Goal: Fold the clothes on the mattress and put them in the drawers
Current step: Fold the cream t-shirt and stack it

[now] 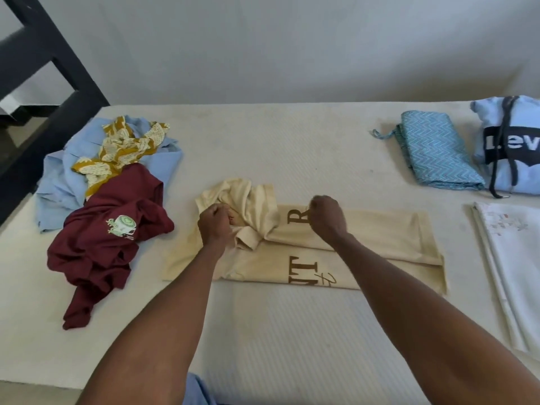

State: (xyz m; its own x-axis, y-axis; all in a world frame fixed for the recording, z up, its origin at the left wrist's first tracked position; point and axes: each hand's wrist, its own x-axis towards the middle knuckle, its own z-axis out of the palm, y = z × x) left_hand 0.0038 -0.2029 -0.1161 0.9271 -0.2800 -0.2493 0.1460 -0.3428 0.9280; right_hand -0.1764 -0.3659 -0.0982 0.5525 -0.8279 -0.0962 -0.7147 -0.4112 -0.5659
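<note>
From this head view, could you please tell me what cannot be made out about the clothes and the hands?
- Cream shirt: its brown lettering is partly folded under, so the word is unreadable.
- Light blue hoodie: cut off by the right edge, logo incomplete.
- Light blue shirt: mostly buried under the patterned cloth and maroon shirt.
- Left hand and right hand: fingertips curl out of sight into the fabric.
- Drawers: not in view.

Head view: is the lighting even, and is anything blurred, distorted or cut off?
Head view: light is soft and even, no glare, only faint shadows under the arms; the black frame at upper left is blurred and bowed by the wide lens; the cream shirt print reads clearly; the hoodie is cut off at the right edge.
</note>
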